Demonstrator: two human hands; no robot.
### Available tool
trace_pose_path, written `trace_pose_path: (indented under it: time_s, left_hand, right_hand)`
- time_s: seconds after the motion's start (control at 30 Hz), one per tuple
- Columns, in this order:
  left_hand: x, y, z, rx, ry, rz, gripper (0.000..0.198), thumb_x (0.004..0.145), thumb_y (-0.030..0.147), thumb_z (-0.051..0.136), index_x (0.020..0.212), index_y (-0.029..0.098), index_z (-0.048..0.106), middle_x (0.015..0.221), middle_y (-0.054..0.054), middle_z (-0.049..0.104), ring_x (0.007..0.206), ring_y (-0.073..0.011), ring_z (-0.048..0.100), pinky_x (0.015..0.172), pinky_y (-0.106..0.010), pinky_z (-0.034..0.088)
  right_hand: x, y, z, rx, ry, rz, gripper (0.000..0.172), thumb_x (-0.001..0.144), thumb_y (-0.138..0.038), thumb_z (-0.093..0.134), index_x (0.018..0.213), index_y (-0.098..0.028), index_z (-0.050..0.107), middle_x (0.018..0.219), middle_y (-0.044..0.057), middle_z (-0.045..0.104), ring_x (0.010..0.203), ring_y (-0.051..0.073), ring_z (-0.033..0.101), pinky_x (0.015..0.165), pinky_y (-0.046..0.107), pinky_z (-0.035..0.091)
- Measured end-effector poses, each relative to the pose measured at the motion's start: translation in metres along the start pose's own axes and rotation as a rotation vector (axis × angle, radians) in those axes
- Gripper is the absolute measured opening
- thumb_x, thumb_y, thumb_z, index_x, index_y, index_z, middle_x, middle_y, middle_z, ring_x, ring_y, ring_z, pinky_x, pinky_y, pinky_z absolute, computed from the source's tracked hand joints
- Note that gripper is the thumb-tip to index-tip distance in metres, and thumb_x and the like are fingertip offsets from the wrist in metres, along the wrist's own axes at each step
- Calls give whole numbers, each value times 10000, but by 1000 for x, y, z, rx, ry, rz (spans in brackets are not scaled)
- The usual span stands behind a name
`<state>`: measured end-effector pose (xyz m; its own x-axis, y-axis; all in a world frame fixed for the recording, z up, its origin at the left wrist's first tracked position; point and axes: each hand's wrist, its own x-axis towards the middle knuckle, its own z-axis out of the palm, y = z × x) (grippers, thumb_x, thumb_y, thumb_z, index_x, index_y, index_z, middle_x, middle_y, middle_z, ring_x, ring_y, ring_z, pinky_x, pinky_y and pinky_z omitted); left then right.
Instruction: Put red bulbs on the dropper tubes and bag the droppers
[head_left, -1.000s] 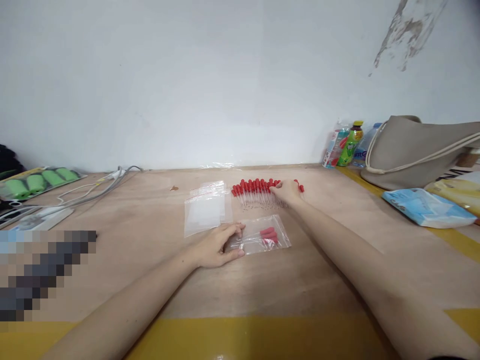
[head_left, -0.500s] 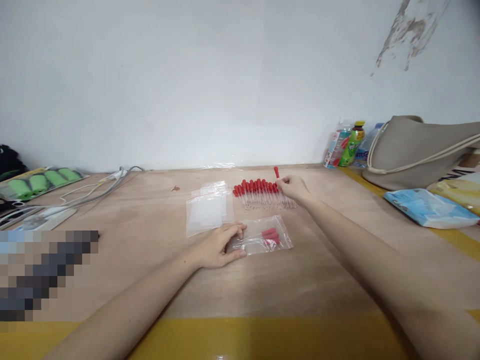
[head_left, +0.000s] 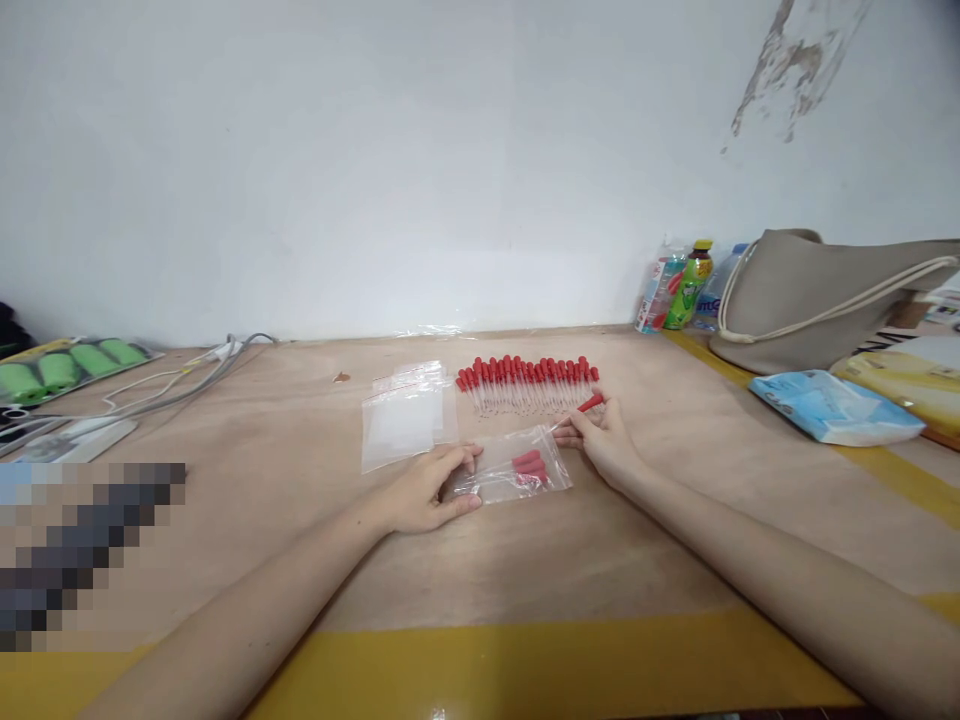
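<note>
A clear zip bag [head_left: 495, 488] lies flat on the table with several red-bulbed droppers [head_left: 529, 462] inside. My left hand [head_left: 427, 490] holds the bag's left end, thumb on the near edge and fingers curled over the far edge. Between the fingertips of my right hand [head_left: 606, 440] is a dropper [head_left: 591, 402], its red bulb pointing up and right; its thin stem is hard to make out. This hand is at the bag's right end. Behind it, a row of red-bulbed droppers [head_left: 517, 372] lies side by side, bulbs toward the wall.
Left of the bag is a stack of flat clear zip bags [head_left: 397, 420]. Bottles [head_left: 686, 290], a grey bag [head_left: 795, 300] and a blue packet [head_left: 836, 405] stand at the right. Cables [head_left: 217, 370] and a pack of green rolls [head_left: 60, 370] are at the left.
My right hand has come from the row toward me, to the bag's right end, bringing the dropper and tilting it from upright. My left hand stays on the bag. The view has shifted slightly.
</note>
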<state>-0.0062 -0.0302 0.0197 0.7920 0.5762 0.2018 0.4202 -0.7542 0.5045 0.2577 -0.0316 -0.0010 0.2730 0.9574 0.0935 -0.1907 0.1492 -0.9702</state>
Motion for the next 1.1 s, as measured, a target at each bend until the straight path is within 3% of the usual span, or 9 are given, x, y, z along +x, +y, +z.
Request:
trace_pose_path:
  time_s: [0.1,0.2,0.43,0.57,0.8,1.1]
  left_hand:
    - [0,-1,0,1,3,-4,261,804,382,525,974,202,440,1286,-110,445,1172,-234,430,935,-381,374]
    - [-1,-2,1,2,10,0,292,804,392,524,1011,202,443,1281,-113,450,1172,-237,431,935,-382,378]
    - [-1,-4,2,65,6,22,490,810,382,521,1239,220,347,1267,-95,459,1144,-232,451,955,-381,375]
    - [-1,-3,1,72,5,8,504,813,388,516,1257,226,341,1273,-87,454,1145,-233,448,955,-385,376]
    - [1,-4,2,87,12,8,517,814,394,515,1270,224,338,1279,-83,450,1155,-227,439,965,-382,371]
    - [-1,-3,1,103,11,16,493,827,382,498,1266,211,351,1264,-95,463,1143,-223,452,957,-388,382]
  right_hand:
    - [-4,0,2,50,-54,79,380,726,-309,554,1037,-239,347,669,-52,570,549,121,611,589,298,529]
    - [-6,0,-2,-54,-87,66,260,694,-320,599,884,-193,476,698,-29,574,533,84,567,554,242,497]
    - [-8,0,-7,-193,-163,82,363,550,-353,719,779,-168,506,586,-49,558,422,55,474,392,179,355]
    - [-7,4,-3,-246,-262,66,337,539,-382,714,703,-167,512,561,-27,583,476,90,525,454,214,420]
    - [2,13,4,-417,-247,-59,295,585,-408,676,690,-152,577,650,34,645,595,161,595,561,281,470]
    - [3,-2,-10,-421,-598,73,300,635,-425,644,726,-140,655,725,20,660,647,124,569,639,261,435]
